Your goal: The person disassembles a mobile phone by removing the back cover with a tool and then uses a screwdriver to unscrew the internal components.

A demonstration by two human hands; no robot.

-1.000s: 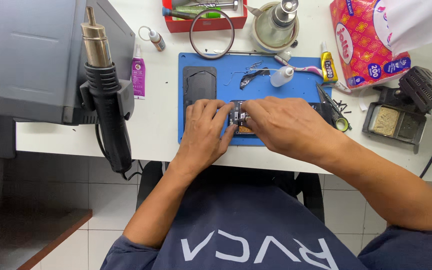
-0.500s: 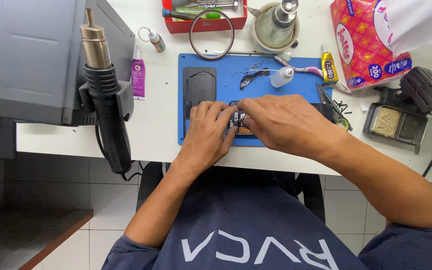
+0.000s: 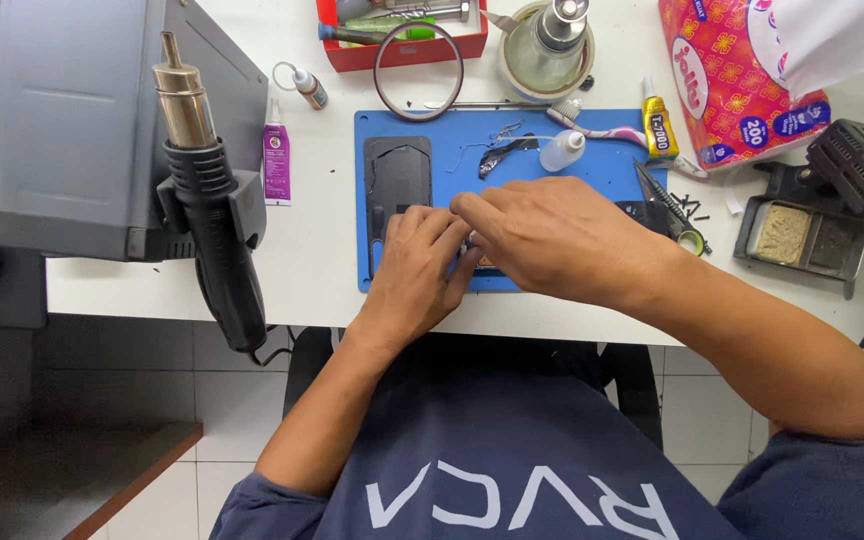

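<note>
Head view: I am resting both hands on the blue work mat [image 3: 592, 170], which is lying on the white counter [image 3: 322, 250]. My left hand [image 3: 417, 270] and right hand [image 3: 552, 235] are meeting fingertip to fingertip over a small part [image 3: 470, 252]. The part is mostly hidden beneath my fingers, so I cannot tell how tightly either grip is closing on it. A dark phone back panel [image 3: 397, 175] is lying on the mat just beyond my left hand. A small clear bottle [image 3: 562, 150] is sitting just beyond my right hand. A hot-air gun [image 3: 207, 190] is hanging in its holder, well to the left of my left hand.
</note>
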